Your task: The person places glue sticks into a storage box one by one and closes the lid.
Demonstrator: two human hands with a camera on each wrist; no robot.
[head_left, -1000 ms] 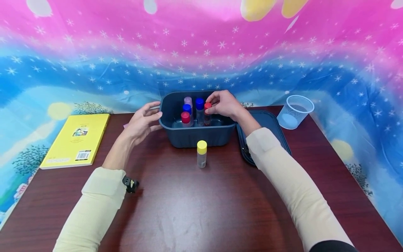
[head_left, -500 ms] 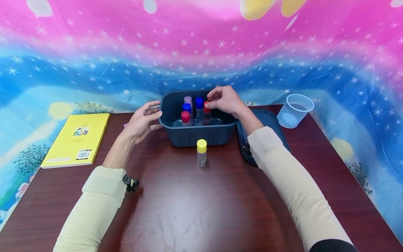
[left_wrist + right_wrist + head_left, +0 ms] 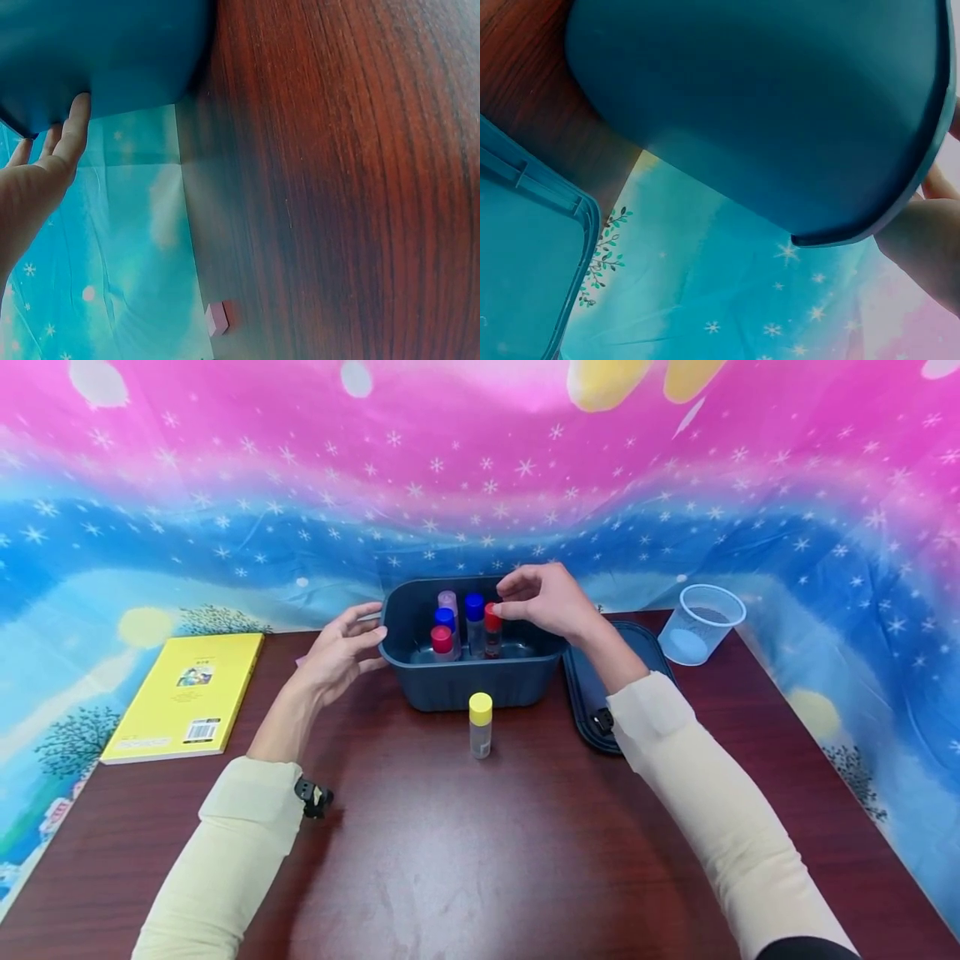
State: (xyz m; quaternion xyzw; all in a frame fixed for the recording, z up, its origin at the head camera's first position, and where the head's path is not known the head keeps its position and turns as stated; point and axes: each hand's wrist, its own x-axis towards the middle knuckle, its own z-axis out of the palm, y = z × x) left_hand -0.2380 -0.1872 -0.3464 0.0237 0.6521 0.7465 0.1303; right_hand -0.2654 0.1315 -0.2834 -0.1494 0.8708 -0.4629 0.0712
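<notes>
Head view: the left hand (image 3: 341, 656) is resting its extended fingers against the left end of the dark bin (image 3: 472, 685). The right hand (image 3: 551, 597) is hovering by the rightmost red-capped bottle (image 3: 492, 642), which is standing inside the bin; thumb and forefinger are staying apart, though thumb-to-cap contact cannot be confirmed.

Left wrist view: fingers are touching the bin's outer wall.

Right wrist view: the bin wall is partly hiding the hand; a dark lid (image 3: 529, 262) is lying nearby.

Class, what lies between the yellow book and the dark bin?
Head view: the left hand, and a small pink object, mostly hidden behind it.
</notes>
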